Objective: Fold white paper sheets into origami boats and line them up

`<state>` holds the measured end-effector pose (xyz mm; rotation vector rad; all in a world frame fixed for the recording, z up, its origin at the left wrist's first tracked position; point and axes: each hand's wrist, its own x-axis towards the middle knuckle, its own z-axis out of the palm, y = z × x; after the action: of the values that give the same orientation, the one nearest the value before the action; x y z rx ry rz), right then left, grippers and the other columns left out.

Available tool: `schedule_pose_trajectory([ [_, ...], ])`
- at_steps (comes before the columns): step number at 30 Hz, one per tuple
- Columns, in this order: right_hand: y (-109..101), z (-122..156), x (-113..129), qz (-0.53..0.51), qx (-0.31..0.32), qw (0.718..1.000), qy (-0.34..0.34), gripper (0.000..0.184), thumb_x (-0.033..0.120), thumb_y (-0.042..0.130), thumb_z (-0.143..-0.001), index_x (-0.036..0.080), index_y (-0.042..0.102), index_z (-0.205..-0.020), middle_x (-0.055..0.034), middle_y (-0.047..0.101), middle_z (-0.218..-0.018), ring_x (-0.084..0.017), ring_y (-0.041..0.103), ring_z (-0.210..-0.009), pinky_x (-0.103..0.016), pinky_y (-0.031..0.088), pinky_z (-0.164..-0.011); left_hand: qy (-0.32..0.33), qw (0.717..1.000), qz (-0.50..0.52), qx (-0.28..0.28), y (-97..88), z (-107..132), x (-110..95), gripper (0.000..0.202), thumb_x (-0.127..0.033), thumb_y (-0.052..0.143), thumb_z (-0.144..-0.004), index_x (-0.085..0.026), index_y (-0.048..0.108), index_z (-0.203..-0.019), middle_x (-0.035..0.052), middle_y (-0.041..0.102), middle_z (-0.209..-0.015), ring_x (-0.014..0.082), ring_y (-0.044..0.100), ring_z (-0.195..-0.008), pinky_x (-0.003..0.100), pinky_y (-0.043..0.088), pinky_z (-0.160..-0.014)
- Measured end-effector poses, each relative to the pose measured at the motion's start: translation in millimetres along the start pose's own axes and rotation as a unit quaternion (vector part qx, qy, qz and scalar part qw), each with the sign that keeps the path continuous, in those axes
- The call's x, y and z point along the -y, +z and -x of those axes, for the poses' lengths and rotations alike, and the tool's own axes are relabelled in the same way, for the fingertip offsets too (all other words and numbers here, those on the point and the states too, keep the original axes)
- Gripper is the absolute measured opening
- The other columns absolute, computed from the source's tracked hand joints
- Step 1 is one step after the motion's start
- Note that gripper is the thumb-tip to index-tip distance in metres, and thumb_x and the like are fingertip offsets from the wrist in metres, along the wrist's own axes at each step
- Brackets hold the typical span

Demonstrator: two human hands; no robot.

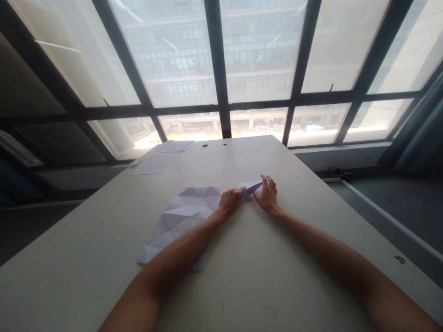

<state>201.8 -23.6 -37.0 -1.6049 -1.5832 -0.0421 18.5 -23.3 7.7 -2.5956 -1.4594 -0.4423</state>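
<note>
A small folded piece of white paper (253,188) lies between my two hands, its near side in bluish shade and one flap tilted up from the table. At its left end, my left hand (231,201) is closed with the fingers pressed on the paper. My right hand (267,195) curves around the other end, its thumb low and its fingers raised at the flap's tip. Under and beside my left forearm is a large creased sheet of paper (187,210), patterned with triangular folds and partly hidden by the arm.
The white table (263,276) narrows toward large dark-framed windows (221,60). Loose paper sheets (154,163) lie at its far left. A round dark spot (205,145) shows near the far edge, and a small black object (400,259) sits by the right edge.
</note>
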Motion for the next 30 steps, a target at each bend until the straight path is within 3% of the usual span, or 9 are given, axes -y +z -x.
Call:
schedule_pose_trajectory([
  [4,9.2,-8.1,-13.6,-0.073,-0.042,0.995,0.058,0.083,0.030,0.062,-0.076,0.010,0.030,-0.150,-0.0230,0.043,-0.144,-0.036,0.040,-0.134,-0.053,0.039,-0.107,-0.038,0.997,0.054,-0.031,5.0,-1.5,0.8,0.037,-0.017,0.052,-0.099,-0.027,0.063,-0.133,0.0083,0.076,-0.106,0.0207,0.074,-0.092,0.028,0.054,-0.085],
  [8,11.6,-14.7,-19.5,-0.171,-0.039,0.978,0.109,0.075,0.033,0.060,-0.076,0.008,0.040,-0.144,-0.0211,0.061,-0.124,-0.031,0.060,-0.109,-0.044,0.050,-0.094,-0.063,0.983,0.145,-0.092,14.8,-4.3,6.4,0.035,-0.016,0.053,-0.098,-0.025,0.066,-0.129,0.0071,0.075,-0.112,0.0206,0.073,-0.099,0.028,0.054,-0.092],
  [10,10.0,-16.4,-19.4,-0.202,-0.014,0.972,0.120,0.056,0.036,0.058,-0.077,0.012,0.057,-0.127,-0.0146,0.069,-0.104,-0.027,0.065,-0.091,-0.039,0.053,-0.082,-0.065,0.970,0.191,-0.132,19.4,-5.9,9.5,0.033,-0.015,0.053,-0.097,-0.023,0.068,-0.126,0.0066,0.075,-0.115,0.0208,0.072,-0.102,0.030,0.054,-0.095],
  [12,7.3,-16.9,-17.9,-0.207,0.023,0.972,0.105,0.031,0.038,0.056,-0.079,0.016,0.068,-0.097,-0.0085,0.070,-0.082,-0.023,0.064,-0.075,-0.034,0.051,-0.072,-0.055,0.957,0.231,-0.169,23.0,-7.5,11.7,0.033,-0.013,0.053,-0.096,-0.022,0.069,-0.123,0.0066,0.074,-0.117,0.0213,0.071,-0.106,0.032,0.054,-0.097],
  [14,4.4,-16.2,-15.3,-0.200,0.051,0.976,0.075,0.024,0.038,0.054,-0.081,0.018,0.065,-0.072,-0.0057,0.068,-0.069,-0.020,0.060,-0.065,-0.031,0.047,-0.065,-0.044,0.944,0.260,-0.197,25.9,-8.9,12.7,0.036,-0.009,0.052,-0.093,-0.020,0.068,-0.123,0.0068,0.072,-0.121,0.0215,0.069,-0.111,0.035,0.053,-0.101],
  [16,2.0,-14.5,-12.0,-0.192,0.060,0.978,0.047,0.027,0.036,0.053,-0.083,0.019,0.063,-0.064,-0.0048,0.067,-0.064,-0.018,0.058,-0.061,-0.029,0.045,-0.062,-0.040,0.935,0.278,-0.215,28.5,-9.8,12.7,0.042,-0.004,0.050,-0.090,-0.020,0.065,-0.126,0.0073,0.070,-0.126,0.0213,0.066,-0.116,0.038,0.051,-0.104],
  [20,-3.6,-9.5,-4.5,-0.140,0.059,0.988,0.005,0.027,0.033,0.052,-0.086,0.019,0.066,-0.067,-0.0037,0.068,-0.068,-0.017,0.057,-0.063,-0.027,0.043,-0.063,-0.057,0.924,0.311,-0.214,31.9,-9.9,12.6,0.049,-0.003,0.052,-0.088,-0.019,0.058,-0.133,0.0094,0.065,-0.133,0.0201,0.068,-0.109,0.035,0.055,-0.097],
  [24,-13.6,-4.6,3.6,-0.055,0.060,0.996,-0.048,0.027,0.027,0.049,-0.093,0.020,0.070,-0.077,-0.0041,0.070,-0.084,-0.016,0.061,-0.074,-0.025,0.042,-0.069,-0.074,0.927,0.305,-0.204,26.7,-8.7,14.9,0.035,-0.015,0.059,-0.092,-0.020,0.062,-0.127,0.0087,0.066,-0.128,0.0218,0.067,-0.109,0.037,0.056,-0.095],
  [30,-25.5,-3.2,13.0,0.042,0.089,0.986,-0.136,0.026,0.023,0.048,-0.098,0.023,0.073,-0.093,-0.0051,0.067,-0.090,-0.018,0.059,-0.085,-0.027,0.040,-0.077,0.024,0.922,0.306,-0.235,17.5,-8.3,16.7,0.029,-0.018,0.061,-0.095,-0.022,0.068,-0.122,0.0078,0.066,-0.130,0.0209,0.061,-0.121,0.039,0.049,-0.107],
])
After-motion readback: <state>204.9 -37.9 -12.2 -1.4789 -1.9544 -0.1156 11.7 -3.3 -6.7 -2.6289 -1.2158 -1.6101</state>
